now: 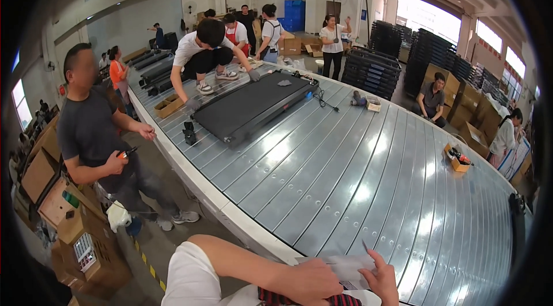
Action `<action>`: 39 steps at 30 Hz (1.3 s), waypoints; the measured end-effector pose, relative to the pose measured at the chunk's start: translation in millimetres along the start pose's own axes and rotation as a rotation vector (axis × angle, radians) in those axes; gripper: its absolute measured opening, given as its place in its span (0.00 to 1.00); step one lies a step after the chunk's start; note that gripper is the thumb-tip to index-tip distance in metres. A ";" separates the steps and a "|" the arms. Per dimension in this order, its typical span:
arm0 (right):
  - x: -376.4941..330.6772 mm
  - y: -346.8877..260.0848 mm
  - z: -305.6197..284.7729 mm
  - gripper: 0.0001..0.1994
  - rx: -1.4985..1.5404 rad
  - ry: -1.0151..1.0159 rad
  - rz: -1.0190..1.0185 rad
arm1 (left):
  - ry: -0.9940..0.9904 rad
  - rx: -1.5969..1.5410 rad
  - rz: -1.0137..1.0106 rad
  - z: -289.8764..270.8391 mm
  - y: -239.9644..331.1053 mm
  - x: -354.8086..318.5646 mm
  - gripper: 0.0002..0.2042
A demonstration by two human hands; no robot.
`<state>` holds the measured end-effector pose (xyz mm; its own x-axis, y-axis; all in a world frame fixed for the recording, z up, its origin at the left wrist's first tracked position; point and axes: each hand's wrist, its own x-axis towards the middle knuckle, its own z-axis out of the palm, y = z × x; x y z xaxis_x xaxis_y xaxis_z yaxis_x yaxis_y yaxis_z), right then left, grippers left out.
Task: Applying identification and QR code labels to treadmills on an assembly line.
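Observation:
My left hand [314, 284] is closed at the near edge of the metal-topped conveyor table [368, 191]. Its knuckles face up, and the fingertips are hidden. A pale, thin sheet [345, 267], perhaps paper or plastic, spans from it to my right hand [382, 280]. That right hand pinches the sheet's far end, thumb and forefinger curved towards it. A thin dark point [364, 245] shows beside the right forefinger; its kind cannot be made out. Red-and-black striped fabric [271, 297] lies below my left hand and wrist.
A black treadmill deck [256, 104] lies on the table, a co-worker [210, 52] crouching over it. Another person [103, 127] stands at the left, holding an orange-and-black tool [125, 154]. A small box of parts [458, 159] sits at right; stacked black frames [371, 72] stand beyond.

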<state>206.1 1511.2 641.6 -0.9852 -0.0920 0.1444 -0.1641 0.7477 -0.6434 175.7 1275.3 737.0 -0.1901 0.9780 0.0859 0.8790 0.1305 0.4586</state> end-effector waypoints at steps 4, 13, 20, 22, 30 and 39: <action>1.8 -19.0 11.8 0.25 0.028 -0.020 0.037 | 0.109 -0.144 0.030 23.5 -23.5 -7.8 0.07; 14.4 -47.0 29.3 0.24 -0.043 -0.037 -0.006 | 0.405 -0.620 0.142 4.0 -40.3 -38.2 0.14; 24.6 -40.4 31.2 0.24 0.034 -0.061 -0.048 | 0.250 -0.699 0.023 14.1 -51.6 -81.1 0.15; 29.3 -33.9 27.0 0.24 0.016 -0.034 -0.086 | 0.247 -0.855 -0.123 28.8 -63.0 -109.8 0.20; 35.0 17.7 -21.3 0.26 0.055 -0.181 0.003 | 0.842 -1.158 -0.655 116.8 8.5 -129.9 0.20; 14.9 94.2 -55.5 0.26 0.102 -0.163 -0.009 | 0.536 -0.116 -0.750 134.2 13.9 -30.2 0.14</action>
<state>178.6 1616.7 624.9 -0.9773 -0.2097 0.0319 -0.1685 0.6765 -0.7169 252.4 1269.3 622.1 -0.8930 0.4350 0.1153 0.4010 0.6529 0.6426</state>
